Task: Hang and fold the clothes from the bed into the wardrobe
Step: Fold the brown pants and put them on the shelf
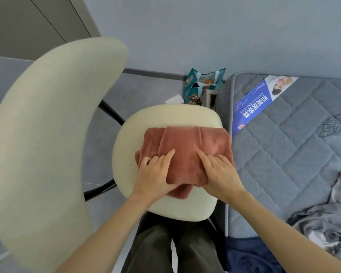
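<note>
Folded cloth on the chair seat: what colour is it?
The cloth is rust pink; head view.

Cream chair seat (171,117): folded rust garment (187,142) on top. Mattress (283,150) beside: grey clothes (323,223).

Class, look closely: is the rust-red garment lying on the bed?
No, the rust-red garment lies folded on the cream chair seat, which stands beside the bed.

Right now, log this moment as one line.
step: folding | garment: rust, folded, on chair seat | left hand: holds near edge | right hand: holds near edge | bed: grey clothes
</note>
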A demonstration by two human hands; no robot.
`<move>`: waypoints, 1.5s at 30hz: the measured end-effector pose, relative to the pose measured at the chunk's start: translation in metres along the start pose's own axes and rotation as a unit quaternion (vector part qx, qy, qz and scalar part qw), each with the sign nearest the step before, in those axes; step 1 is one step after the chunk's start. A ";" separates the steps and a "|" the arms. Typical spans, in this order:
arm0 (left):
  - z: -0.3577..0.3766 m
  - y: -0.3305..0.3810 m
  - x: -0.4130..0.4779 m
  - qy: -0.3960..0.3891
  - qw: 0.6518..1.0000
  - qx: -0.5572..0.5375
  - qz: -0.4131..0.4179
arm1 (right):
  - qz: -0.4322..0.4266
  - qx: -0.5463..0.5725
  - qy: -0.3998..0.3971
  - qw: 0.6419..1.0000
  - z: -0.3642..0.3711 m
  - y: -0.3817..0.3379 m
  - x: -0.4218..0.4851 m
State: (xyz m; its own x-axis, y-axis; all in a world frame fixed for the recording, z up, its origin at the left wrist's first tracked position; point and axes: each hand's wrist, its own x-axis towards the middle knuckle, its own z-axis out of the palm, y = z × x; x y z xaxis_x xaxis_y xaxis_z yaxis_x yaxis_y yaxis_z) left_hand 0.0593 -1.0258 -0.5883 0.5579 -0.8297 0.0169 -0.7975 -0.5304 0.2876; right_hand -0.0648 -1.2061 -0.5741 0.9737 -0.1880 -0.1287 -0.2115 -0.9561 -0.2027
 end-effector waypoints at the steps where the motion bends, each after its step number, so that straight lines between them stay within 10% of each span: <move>1: -0.002 0.000 -0.006 -0.001 1.000 -0.003 0.004 | -0.005 0.029 -0.032 0.999 -0.001 -0.001 -0.006; 5: -0.009 0.001 -0.002 0.043 0.999 -0.018 -0.004 | 0.033 0.115 -0.065 0.991 -0.009 -0.004 -0.015; 14: 0.038 0.024 0.023 -0.136 0.978 -0.048 -0.149 | 0.215 0.116 -0.082 0.966 0.038 -0.025 0.013; 25: 0.068 0.012 0.045 -0.059 0.946 -0.107 -0.302 | 0.219 0.208 0.006 0.953 0.079 -0.003 0.023; 32: 0.044 0.002 0.094 -0.112 0.874 -0.194 -0.431 | 0.487 0.372 0.049 0.789 0.065 0.013 0.044; 39: 0.050 -0.010 0.085 0.000 0.859 -0.282 -0.427 | 0.447 0.265 0.131 0.844 0.062 0.011 0.050; 45: 0.055 -0.016 0.073 0.041 0.882 -0.240 -0.403 | 0.489 0.296 0.166 0.804 0.070 0.005 0.047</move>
State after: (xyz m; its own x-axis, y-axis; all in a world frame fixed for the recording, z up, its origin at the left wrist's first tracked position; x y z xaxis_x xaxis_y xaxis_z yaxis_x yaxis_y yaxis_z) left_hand 0.1002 -1.0874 -0.6441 0.9299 -0.1909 -0.3145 0.0441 -0.7909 0.6103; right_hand -0.0261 -1.2037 -0.6486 0.2664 -0.9279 -0.2609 -0.7972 -0.0600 -0.6007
